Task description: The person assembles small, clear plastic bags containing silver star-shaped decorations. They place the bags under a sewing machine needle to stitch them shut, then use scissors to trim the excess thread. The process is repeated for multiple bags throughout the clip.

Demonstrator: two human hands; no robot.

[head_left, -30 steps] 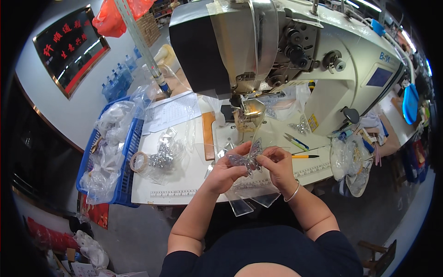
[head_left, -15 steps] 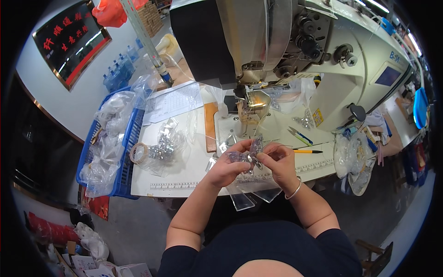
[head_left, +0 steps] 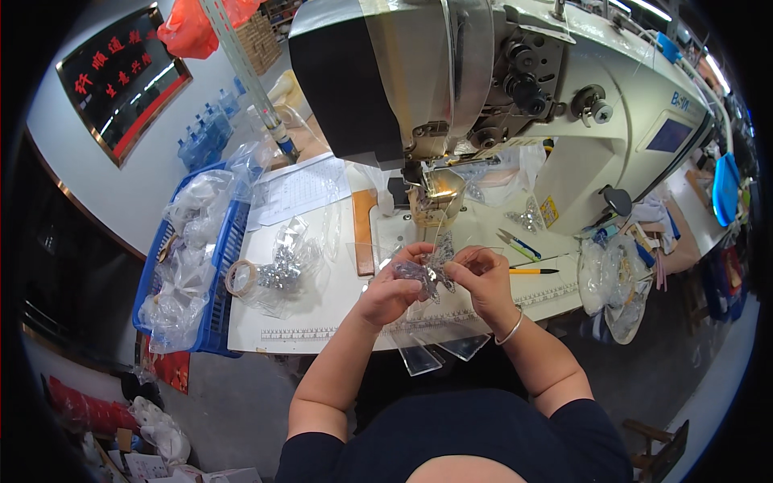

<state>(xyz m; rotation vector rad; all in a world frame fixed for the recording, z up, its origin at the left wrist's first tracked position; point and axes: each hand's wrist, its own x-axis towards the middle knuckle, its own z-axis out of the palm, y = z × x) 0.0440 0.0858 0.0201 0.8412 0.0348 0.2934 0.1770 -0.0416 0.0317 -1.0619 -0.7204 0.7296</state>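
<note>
Between my hands is a butterfly-shaped ornament (head_left: 436, 272), silvery and glittering. My left hand (head_left: 386, 291) is closed round its left side, thumb on top. With thumb and fingertips, my right hand (head_left: 484, 279) pinches the right edge; whether a thread or other small thing is there too is hard to make out. Clear plastic strips (head_left: 419, 358) hang over the table's front edge below my hands. Just beyond the ornament stands the needle head (head_left: 435, 197) of a white sewing machine (head_left: 620, 129), its lamp lit.
Left of me, a blue basket (head_left: 228, 241) holds clear bags. A tape roll (head_left: 241, 277) and silvery pieces in plastic (head_left: 283, 262) lie beside it. Snips (head_left: 519, 245), a yellow pen (head_left: 533, 271) and another glittering piece (head_left: 527, 216) are at right. A ruler strip (head_left: 322, 332) edges the table.
My hands keep hold of the ornament near the same spot, with slight finger shifts. The whole view has tilted a little, so the machine appears lower and further left.
</note>
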